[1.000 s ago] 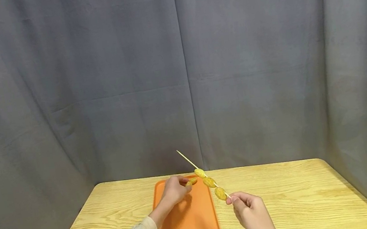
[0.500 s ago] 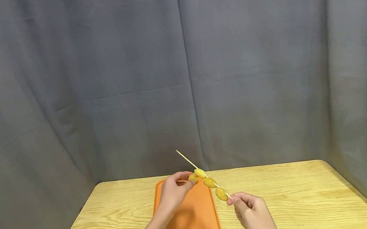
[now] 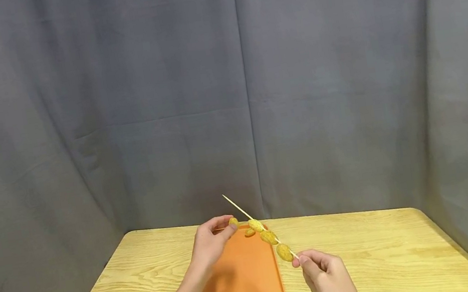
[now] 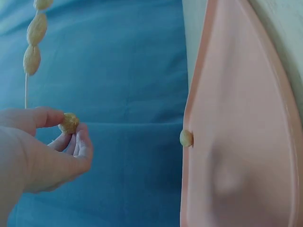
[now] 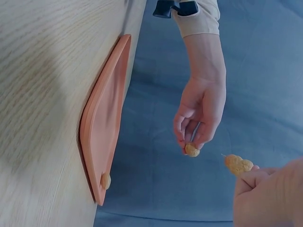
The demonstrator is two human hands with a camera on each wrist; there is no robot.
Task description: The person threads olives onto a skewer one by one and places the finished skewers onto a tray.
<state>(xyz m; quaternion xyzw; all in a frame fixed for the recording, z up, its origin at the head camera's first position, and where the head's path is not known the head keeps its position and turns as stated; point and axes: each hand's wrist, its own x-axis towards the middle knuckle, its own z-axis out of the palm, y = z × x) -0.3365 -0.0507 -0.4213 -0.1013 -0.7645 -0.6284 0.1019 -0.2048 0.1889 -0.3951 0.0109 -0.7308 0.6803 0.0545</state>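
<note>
My right hand (image 3: 329,275) pinches the lower end of a thin wooden skewer (image 3: 236,205), which slants up to the left. Three oval, yellow-brown food balls (image 3: 268,237) are threaded along it, and its pointed upper end is bare. Between thumb and fingers my left hand (image 3: 205,246) holds a similar ball (image 4: 69,123), apart from the skewer and just left of it. One more ball (image 3: 250,232) lies at the far end of the orange tray (image 3: 246,290), below the skewer. In the right wrist view the skewered balls (image 5: 238,164) partly hide one another.
The tray rests on a wood-grain table (image 3: 368,257), left of my right hand. Grey curtains (image 3: 176,124) hang behind the table and along both sides. A dark device (image 5: 175,8) is strapped at the left sleeve.
My left hand has lifted a ball from the tray's far end and brought it up and left, beside the skewer's upper part. The right hand and skewer have barely moved.
</note>
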